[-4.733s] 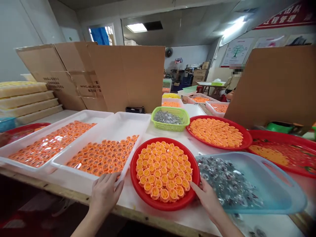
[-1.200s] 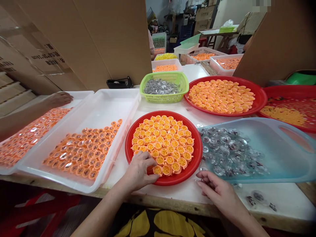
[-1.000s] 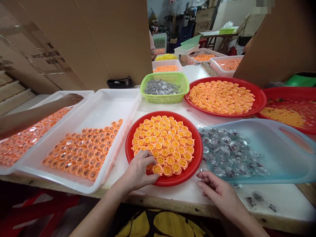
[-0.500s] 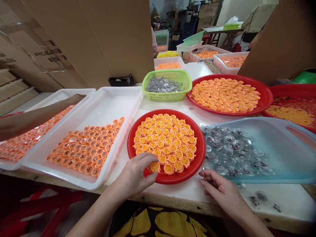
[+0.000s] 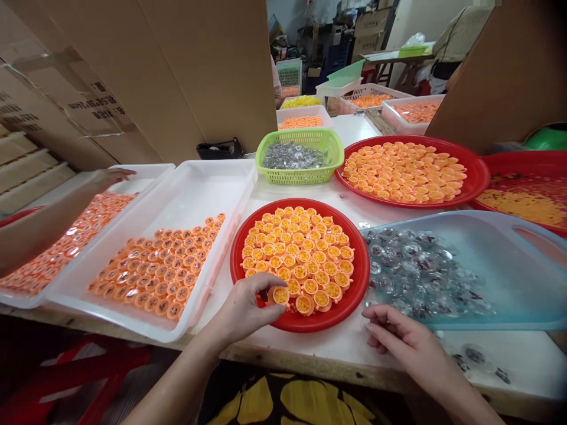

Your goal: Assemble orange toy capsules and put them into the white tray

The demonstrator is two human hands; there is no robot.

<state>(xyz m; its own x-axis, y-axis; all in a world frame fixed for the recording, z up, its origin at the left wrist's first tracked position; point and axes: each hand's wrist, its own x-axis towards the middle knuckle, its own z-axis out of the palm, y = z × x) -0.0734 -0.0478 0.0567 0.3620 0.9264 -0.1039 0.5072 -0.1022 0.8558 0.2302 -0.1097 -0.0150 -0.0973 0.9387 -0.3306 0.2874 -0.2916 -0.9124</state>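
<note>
A round red tray point(image 5: 283, 321) in front of me holds several orange cups point(image 5: 305, 248) standing upright with yellow insides. My left hand point(image 5: 245, 307) reaches over its near rim and pinches one orange cup point(image 5: 280, 295) between thumb and fingers. My right hand point(image 5: 405, 345) lies palm down on the table just right of the red tray, fingers curled at the near edge of a pale blue tray point(image 5: 496, 265) full of small clear pieces point(image 5: 411, 271). Whether its fingers hold a piece is hidden.
A white bin point(image 5: 199, 195) with capped orange pieces point(image 5: 155, 271) stands to the left. A co-worker's arm point(image 5: 44, 221) reaches over a second white bin point(image 5: 153, 171). Behind are a green basket point(image 5: 301, 174), another red tray point(image 5: 477, 177) of orange pieces and cardboard walls point(image 5: 199, 71).
My left hand came off the white bin onto the red tray and took hold of one orange cup at its near edge. My right hand stayed by the blue tray. The co-worker's arm reached in.
</note>
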